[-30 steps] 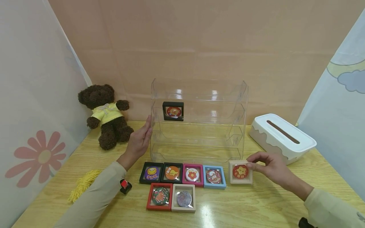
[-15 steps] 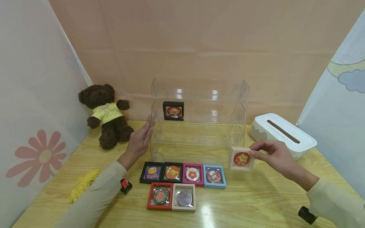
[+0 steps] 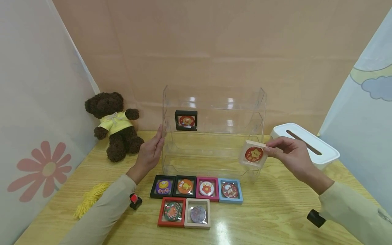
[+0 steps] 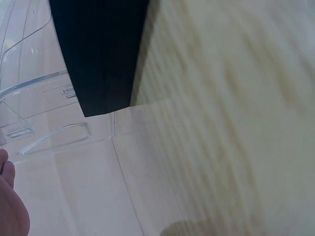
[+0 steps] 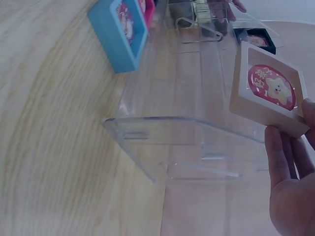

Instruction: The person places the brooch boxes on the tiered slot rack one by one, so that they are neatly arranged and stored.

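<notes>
Between thumb and fingers, my right hand (image 3: 292,156) pinches the right edge of a cream square frame (image 3: 243,160) that holds a round red star badge (image 3: 254,154). It hangs tilted in front of the lower right part of a clear tiered display rack (image 3: 211,144). My left hand (image 3: 149,153) rests with straight fingers against the rack's left side. A black frame (image 3: 186,129) with a red badge stands on an upper tier at the left. In the right wrist view the cream frame (image 5: 266,114) is apart from the rack's clear side panel (image 5: 187,147).
Several framed badges lie before the rack, among them a blue frame (image 3: 230,200) and a red frame (image 3: 171,224). A white tissue box (image 3: 329,152) stands at the right. To the left are a brown teddy bear (image 3: 114,124) and yellow yarn (image 3: 92,200).
My right hand has lifted the cream frame from the table, up and slightly left, and tilted it in front of the rack. My left hand stays at the rack's side.
</notes>
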The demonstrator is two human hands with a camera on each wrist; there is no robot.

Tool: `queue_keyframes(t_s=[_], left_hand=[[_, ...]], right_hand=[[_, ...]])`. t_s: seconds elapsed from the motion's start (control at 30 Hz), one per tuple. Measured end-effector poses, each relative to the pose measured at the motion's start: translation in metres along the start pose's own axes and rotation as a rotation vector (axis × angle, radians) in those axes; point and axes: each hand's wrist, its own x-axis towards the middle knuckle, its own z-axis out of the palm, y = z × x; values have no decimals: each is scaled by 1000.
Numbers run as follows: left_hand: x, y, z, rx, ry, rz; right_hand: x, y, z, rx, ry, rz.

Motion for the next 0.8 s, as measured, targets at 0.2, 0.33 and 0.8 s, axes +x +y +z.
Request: queue_keyframes(t_s=[0.2,0.33,0.8], left_hand=[[0,0,-1,-6,-4,-3],[0,0,0,-9,-6,-4],[0,0,-1,-10,-21,-18]], right_hand=[[12,-2,9,69,-7,-40],[18,-3,14,75,-20,-61],[36,-12,32,64,64,-96]])
